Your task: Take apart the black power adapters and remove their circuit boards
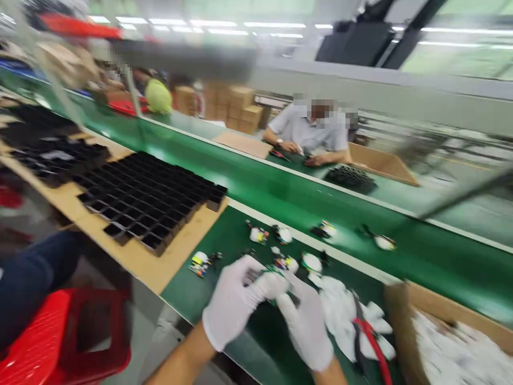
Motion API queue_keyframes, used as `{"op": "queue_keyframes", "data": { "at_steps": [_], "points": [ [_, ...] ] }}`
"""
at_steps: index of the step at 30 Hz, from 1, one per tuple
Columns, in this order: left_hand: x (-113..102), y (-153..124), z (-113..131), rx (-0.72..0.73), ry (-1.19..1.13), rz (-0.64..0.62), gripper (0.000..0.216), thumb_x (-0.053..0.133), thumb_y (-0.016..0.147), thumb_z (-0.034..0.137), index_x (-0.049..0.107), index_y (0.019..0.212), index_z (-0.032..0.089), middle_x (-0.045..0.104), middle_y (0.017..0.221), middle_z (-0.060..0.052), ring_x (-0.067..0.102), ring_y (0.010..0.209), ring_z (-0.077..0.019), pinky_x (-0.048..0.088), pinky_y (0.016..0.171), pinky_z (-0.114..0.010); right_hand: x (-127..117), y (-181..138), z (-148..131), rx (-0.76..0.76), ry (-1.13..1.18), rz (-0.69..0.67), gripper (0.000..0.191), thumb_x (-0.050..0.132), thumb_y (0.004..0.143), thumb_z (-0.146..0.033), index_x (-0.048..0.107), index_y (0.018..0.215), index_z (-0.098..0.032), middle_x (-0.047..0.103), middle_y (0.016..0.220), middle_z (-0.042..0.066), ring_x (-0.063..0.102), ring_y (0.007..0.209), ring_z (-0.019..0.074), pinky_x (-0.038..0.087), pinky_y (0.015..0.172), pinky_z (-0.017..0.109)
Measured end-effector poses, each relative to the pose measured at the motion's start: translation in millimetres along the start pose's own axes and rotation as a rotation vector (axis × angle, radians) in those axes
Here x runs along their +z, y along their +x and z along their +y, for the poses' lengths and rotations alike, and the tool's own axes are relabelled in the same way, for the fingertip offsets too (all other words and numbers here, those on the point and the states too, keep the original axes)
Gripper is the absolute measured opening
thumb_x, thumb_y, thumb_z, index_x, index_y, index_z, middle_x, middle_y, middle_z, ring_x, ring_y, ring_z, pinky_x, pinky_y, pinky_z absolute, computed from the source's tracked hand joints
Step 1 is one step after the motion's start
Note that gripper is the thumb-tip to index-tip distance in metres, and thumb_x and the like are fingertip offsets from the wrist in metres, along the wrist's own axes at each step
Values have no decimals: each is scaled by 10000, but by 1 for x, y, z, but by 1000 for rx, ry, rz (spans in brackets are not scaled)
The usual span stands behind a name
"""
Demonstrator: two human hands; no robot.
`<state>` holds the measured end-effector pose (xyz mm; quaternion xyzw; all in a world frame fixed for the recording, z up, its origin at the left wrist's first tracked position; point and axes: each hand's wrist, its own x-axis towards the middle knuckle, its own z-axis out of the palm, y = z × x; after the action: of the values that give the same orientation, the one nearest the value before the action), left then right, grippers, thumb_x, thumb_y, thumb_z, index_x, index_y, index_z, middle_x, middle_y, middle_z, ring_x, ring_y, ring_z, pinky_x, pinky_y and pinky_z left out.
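Observation:
Both my hands wear white gloves and meet over the green mat [200, 230] at the table's front. My left hand [232, 302] and my right hand [308, 318] have their fingers closed around a small circuit board assembly [276, 270], largely hidden by the gloves. Several similar assemblies lie about: one with a yellow and white part [199, 263] is left of my hands, another [258, 234] sits farther back, and a white-topped one [312, 262] is behind my right hand. A white cloth heap [339, 305], perhaps gloves, lies to the right under red-and-black-handled pliers [372, 342].
A cardboard box [395, 321] of white pieces stands at the right. Black trays [148, 192] cover the wooden board to the left. Behind the mat runs a green conveyor belt [256, 182] carrying assemblies [385, 242]. A co-worker [320, 131] sits opposite. A red stool [44, 342] is at lower left.

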<state>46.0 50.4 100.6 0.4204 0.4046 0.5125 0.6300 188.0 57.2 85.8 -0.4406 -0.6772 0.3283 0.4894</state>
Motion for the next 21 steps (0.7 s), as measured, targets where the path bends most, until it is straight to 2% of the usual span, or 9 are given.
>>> {"op": "queue_keyframes", "data": {
  "at_steps": [2, 5, 9, 12, 16, 18, 19, 21],
  "points": [
    [-6, -1, 2, -3, -57, 20, 538, 876, 777, 650, 620, 766, 177, 600, 707, 32, 508, 696, -122, 458, 692, -272, -18, -16, 1, 35, -123, 89, 439, 726, 933, -641, 715, 788, -226, 719, 773, 39, 663, 749, 241, 566, 704, 378],
    [-12, -1, 6, -12, -59, 1, 554, 855, 796, 671, 613, 759, 175, 585, 685, 29, 494, 681, -121, 456, 673, -271, -14, -14, 3, 45, -123, 137, 422, 731, 926, -654, 730, 872, -236, 736, 804, 29, 682, 763, 225, 571, 725, 360],
    [-13, -2, 1, -16, -160, -81, 600, 910, 742, 661, 695, 1001, 164, 723, 911, -48, 627, 812, -179, 532, 773, -324, -9, -4, 3, 7, -6, 166, 429, 736, 921, -671, 702, 873, -246, 747, 800, 33, 697, 755, 222, 581, 707, 353],
    [-12, -3, -8, -18, -317, -108, 612, 924, 752, 625, 702, 1088, 165, 740, 1008, -84, 663, 912, -210, 531, 798, -323, -14, -3, 3, -23, 120, 105, 479, 779, 846, -725, 711, 882, -251, 764, 865, 58, 721, 820, 257, 607, 751, 386],
    [-5, -8, -17, -133, -543, -147, 601, 965, 700, 605, 707, 1017, 165, 710, 944, -62, 652, 891, -200, 522, 839, -331, -18, -3, -1, 122, 195, -93, 757, 744, 730, -892, 756, 1144, -258, 785, 1067, 118, 749, 1060, 373, 620, 955, 518],
    [0, -10, -21, -174, -600, -148, 601, 981, 674, 597, 703, 984, 164, 687, 919, -47, 642, 866, -189, 517, 851, -335, -19, -2, -2, 127, 186, -170, 816, 717, 716, -924, 761, 1181, -254, 784, 1072, 132, 742, 1113, 409, 619, 973, 543],
    [1, -12, -22, -181, -592, -158, 594, 972, 682, 607, 697, 962, 161, 679, 901, -44, 641, 847, -185, 514, 839, -334, -20, -3, -1, 104, 167, -175, 825, 719, 718, -919, 758, 1202, -252, 784, 1076, 139, 740, 1124, 420, 630, 951, 543],
    [0, -15, -22, -165, -500, -199, 595, 920, 734, 654, 693, 953, 150, 680, 861, -52, 650, 801, -189, 512, 790, -335, -24, -5, 4, 24, 75, -102, 852, 667, 759, -921, 732, 1278, -248, 780, 1097, 157, 743, 1122, 430, 650, 888, 538]
  ]
}}
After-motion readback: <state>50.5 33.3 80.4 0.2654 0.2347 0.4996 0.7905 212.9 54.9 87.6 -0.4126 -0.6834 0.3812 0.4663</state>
